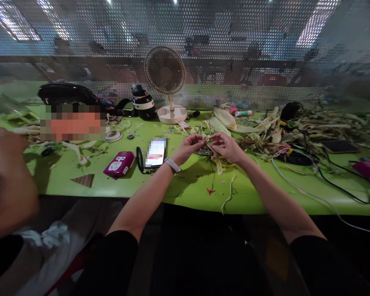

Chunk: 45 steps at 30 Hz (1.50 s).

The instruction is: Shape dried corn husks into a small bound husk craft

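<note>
Pinching one pale dried corn-husk strip between both hands, your left hand and right hand close their fingertips on it above the lime-green table.

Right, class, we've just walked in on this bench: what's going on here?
A person seated at a green table holds a strip of dried corn husk between both hands, the left hand and right hand pinching it just above the tabletop. A heap of husks lies behind, right of a small desk fan. A phone and a magenta box lie to the left. Another person's blurred arm shows at far left.
</note>
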{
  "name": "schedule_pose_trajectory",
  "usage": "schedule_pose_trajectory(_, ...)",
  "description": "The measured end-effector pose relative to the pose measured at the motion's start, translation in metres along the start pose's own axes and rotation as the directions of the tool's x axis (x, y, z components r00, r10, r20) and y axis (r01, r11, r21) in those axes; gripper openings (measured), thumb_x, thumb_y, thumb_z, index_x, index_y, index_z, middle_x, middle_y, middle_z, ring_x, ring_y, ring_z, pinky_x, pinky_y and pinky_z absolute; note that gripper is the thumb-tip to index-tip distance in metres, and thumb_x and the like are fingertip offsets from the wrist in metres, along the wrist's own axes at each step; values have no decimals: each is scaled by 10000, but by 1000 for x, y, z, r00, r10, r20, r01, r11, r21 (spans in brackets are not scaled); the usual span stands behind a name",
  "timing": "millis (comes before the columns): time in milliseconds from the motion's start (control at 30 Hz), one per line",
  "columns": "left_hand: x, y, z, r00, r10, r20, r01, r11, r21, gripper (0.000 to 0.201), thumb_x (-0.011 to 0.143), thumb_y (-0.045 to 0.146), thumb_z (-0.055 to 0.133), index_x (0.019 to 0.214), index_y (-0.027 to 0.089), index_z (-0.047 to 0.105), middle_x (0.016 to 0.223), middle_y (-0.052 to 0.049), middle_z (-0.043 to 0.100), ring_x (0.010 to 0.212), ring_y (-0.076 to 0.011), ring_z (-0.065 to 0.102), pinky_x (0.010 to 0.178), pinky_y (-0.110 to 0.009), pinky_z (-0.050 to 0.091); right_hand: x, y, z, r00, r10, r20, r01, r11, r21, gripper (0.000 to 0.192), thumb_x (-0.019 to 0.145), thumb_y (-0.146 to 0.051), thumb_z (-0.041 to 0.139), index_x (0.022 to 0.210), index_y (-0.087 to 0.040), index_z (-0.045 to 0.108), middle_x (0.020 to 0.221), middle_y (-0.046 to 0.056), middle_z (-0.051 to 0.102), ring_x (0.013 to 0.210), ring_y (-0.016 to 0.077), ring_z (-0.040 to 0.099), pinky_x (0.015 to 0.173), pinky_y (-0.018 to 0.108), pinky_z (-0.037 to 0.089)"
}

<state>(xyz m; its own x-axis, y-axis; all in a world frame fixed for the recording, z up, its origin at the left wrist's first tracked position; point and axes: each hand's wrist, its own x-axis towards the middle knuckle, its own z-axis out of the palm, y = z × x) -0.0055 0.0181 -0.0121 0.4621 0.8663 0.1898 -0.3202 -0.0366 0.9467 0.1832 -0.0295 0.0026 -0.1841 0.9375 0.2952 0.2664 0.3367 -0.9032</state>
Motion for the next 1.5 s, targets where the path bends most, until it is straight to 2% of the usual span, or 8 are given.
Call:
schedule_pose_trajectory(233, 0, 1, -1, 999, -41, 12, 41, 999, -17, 417, 584, 373, 897, 810, 142, 634, 714, 34, 610, 592, -44, 508, 572, -198, 383, -2, 5, -6, 982, -157, 107, 181, 946, -268, 267, 806, -290, 643, 1054, -198, 600, 918, 20, 667, 535, 89, 552, 534, 245, 483)
schedule_pose_trajectory(400, -1, 0, 0, 999, -32, 17, 32, 999, 4, 418, 585, 405, 891, 783, 143, 633, 696, 34, 596, 585, -51, 494, 580, -214, 378, -6, 2, 1, 886, -458, 75, 399, 670, -626, 173, 867, -303, 644, 1018, -247, 708, 1034, 79, 688, 923, 222, 627, 823, 364, 499)
schedule_pose_trajectory(467, -3, 2, 2, 1000, -26, 17, 26, 999, 25, 407, 592, 408, 887, 768, 145, 630, 682, 32, 598, 587, -58, 498, 583, -217, 376, -7, 0, 5, 842, -532, 86, 427, 562, -708, 152, 896, -303, 612, 980, -258, 730, 1023, 84, 692, 969, 239, 612, 858, 387, 479)
schedule_pose_trajectory(533, -5, 4, 6, 1000, -13, 20, 12, 998, 56, 393, 601, 408, 883, 751, 148, 629, 661, 30, 601, 587, -65, 502, 584, -222, 378, -9, 0, 8, 812, -583, 43, 417, 526, -742, 165, 918, -298, 579, 944, -260, 737, 1007, 83, 692, 943, 233, 609, 848, 386, 475)
schedule_pose_trajectory(767, -8, 6, 12, 996, 20, 89, -27, 996, 79, 439, 575, 478, 888, 710, 147, 633, 633, 23, 610, 572, -66, 507, 590, -228, 408, -7, 8, 12, 822, -544, -169, 274, 638, -720, 216, 960, -354, 520, 869, -232, 673, 879, 73, 696, 863, 232, 616, 804, 374, 469)
schedule_pose_trajectory(1033, -7, 1, 7, 981, -12, 195, -5, 996, 84, 426, 646, 487, 852, 794, 133, 669, 699, 0, 657, 579, -57, 529, 573, -215, 399, -4, 11, 14, 815, -551, -180, 329, 695, -639, 365, 994, -471, 422, 811, -214, 606, 778, 66, 676, 746, 198, 608, 730, 330, 462)
schedule_pose_trajectory(1267, -10, 2, 10, 984, -10, 180, 5, 1000, 28, 400, 656, 448, 858, 845, 146, 677, 748, -3, 673, 634, -70, 581, 586, -204, 411, -10, 3, 24, 836, -388, -387, 198, 872, -447, 452, 951, -592, 433, 816, -194, 599, 677, 39, 635, 614, 160, 569, 629, 280, 441)
schedule_pose_trajectory(1500, -15, -1, 22, 994, -21, 111, 29, 997, -67, 419, 576, 429, 900, 783, 152, 664, 714, 11, 667, 643, -80, 610, 575, -196, 420, -13, 4, 26, 851, -333, -406, 129, 882, -453, 442, 937, -586, 454, 783, -200, 605, 625, 11, 585, 565, 135, 510, 578, 258, 391)
